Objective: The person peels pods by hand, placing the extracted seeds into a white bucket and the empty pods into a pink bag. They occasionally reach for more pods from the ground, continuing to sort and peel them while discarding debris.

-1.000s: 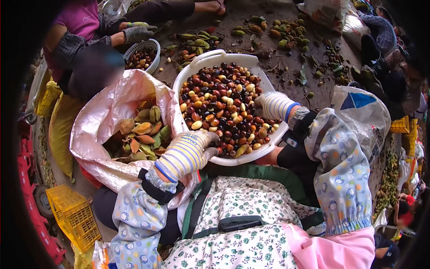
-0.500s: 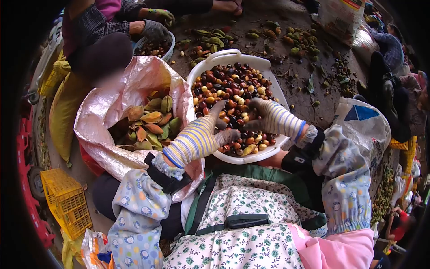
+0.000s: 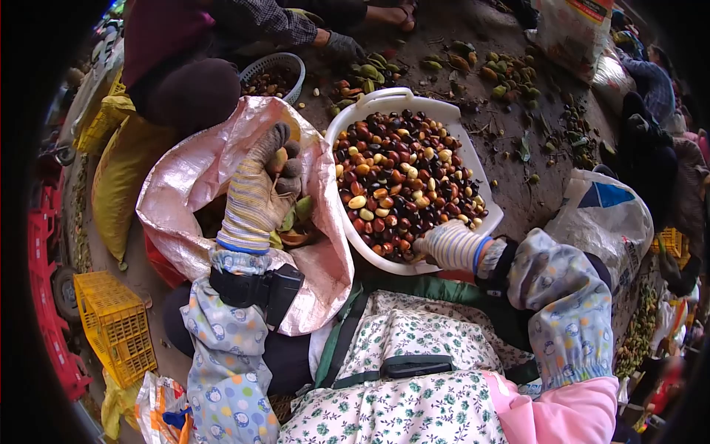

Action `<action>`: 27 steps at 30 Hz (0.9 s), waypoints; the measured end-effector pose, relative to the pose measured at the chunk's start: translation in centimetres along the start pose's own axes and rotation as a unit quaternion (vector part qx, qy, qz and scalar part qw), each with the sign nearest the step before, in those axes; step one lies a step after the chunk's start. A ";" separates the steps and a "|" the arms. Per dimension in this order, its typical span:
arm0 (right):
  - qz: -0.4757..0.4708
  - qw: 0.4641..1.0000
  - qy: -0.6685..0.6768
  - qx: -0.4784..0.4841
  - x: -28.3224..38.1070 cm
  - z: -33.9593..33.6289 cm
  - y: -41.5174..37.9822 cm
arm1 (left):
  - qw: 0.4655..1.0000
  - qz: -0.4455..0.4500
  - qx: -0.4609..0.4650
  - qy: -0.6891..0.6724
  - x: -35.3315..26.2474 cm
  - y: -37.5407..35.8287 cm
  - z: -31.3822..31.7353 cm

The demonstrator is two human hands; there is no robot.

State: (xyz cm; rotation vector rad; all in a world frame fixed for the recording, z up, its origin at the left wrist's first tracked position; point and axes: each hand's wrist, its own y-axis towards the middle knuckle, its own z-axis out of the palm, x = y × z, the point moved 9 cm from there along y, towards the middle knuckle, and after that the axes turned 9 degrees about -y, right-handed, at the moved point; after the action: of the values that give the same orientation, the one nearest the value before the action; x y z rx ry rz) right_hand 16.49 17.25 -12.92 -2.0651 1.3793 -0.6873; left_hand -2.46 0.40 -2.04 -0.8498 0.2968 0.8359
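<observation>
My left hand (image 3: pixel 260 189), in a striped glove with dark fingers, is over the mouth of a pinkish sack (image 3: pixel 177 181). Its fingers are curled around a brownish husk (image 3: pixel 277 161). More green and brown husks (image 3: pixel 299 214) lie in the sack beneath the hand. To the right is a white basin (image 3: pixel 481 166) full of glossy dark-brown and pale nuts (image 3: pixel 399 177). My right hand (image 3: pixel 452 246), gloved too, is low at the basin's front edge against the nuts. Its fingers are bent together, and their undersides are hidden.
Another person's gloved hand (image 3: pixel 345 47) is near husks on the ground (image 3: pixel 373 70), beside a grey-blue basket (image 3: pixel 294 78). A yellow crate (image 3: pixel 111 318) stands at left, a white sack (image 3: pixel 603 214) at right. More husks (image 3: pixel 510 78) lie beyond the basin.
My left hand has moved from the basin's nuts to above the sack and now holds a husk. My right hand has drawn back to the front edge. The other person's hand has left the basket.
</observation>
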 end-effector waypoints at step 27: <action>0.112 0.962 0.049 -0.244 -3.2 -7.0 3.3 | 0.972 0.087 0.184 0.117 -2.6 -4.6 5.2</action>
State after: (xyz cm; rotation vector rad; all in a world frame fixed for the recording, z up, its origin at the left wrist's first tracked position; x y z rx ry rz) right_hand 8.53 18.08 -10.54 -2.2045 1.9599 -0.3790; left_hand -1.08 1.24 5.18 -0.5779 0.7194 0.8098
